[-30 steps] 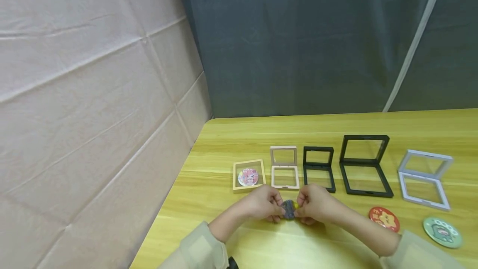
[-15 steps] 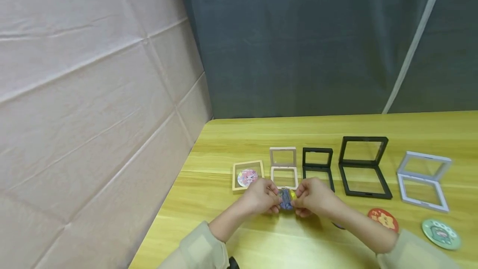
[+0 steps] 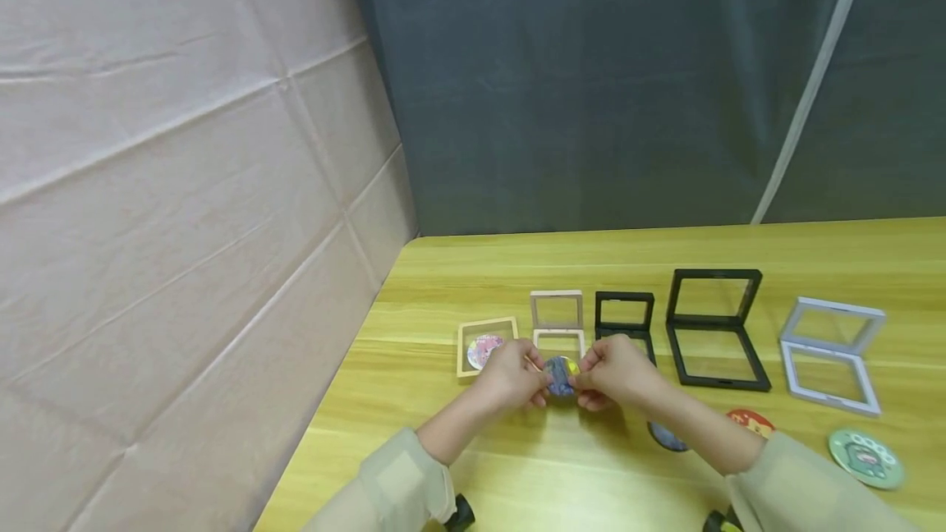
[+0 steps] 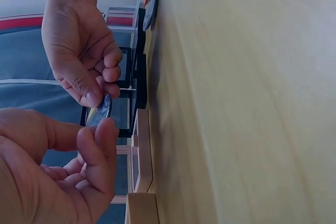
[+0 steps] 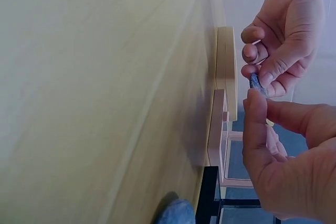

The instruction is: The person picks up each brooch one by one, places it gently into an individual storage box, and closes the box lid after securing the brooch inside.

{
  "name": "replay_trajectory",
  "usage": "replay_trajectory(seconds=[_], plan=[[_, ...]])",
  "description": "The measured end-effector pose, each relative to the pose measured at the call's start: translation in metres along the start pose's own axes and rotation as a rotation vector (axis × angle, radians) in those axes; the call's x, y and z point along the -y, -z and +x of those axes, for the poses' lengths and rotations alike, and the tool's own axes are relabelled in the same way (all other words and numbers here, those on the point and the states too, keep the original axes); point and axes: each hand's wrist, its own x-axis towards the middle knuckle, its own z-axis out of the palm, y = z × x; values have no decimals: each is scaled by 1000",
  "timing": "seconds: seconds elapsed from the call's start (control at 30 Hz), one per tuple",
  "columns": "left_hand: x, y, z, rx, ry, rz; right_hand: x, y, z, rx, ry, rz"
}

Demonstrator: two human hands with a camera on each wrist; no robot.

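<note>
Both hands pinch a small round blue-and-yellow badge [image 3: 560,376] from its two sides, just in front of the small pink open frame [image 3: 558,330]. The left hand [image 3: 512,376] holds its left edge, the right hand [image 3: 617,373] its right edge. In the left wrist view the badge [image 4: 100,111] is tilted between the fingertips of the left hand [image 4: 68,166] and the right hand [image 4: 81,51], above the table. The right wrist view shows the badge [image 5: 256,84] nearly edge-on, between the right hand [image 5: 289,150] and the left hand [image 5: 289,35].
A yellow frame [image 3: 464,351] with a pink badge [image 3: 484,350] lies at the left. Rightward stand a small black frame [image 3: 624,297], a larger black frame [image 3: 717,323] and a white frame [image 3: 833,350]. Nearer are a dark blue badge [image 3: 668,437], a red badge [image 3: 752,420] and a green badge [image 3: 866,458].
Both hands have moved the pinched badge away from the body, toward the small pink frame. The dark blue badge by the right forearm has come into fuller view.
</note>
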Motion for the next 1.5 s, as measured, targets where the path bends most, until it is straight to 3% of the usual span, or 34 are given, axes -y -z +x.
replay_trajectory(seconds=[0.53,1.5], plan=[[-4,2,11,-45,-16,109,6,1,12,-29,-49,46],[-10,7,35,-66,9,168,10,6,29,-56,-73,35]])
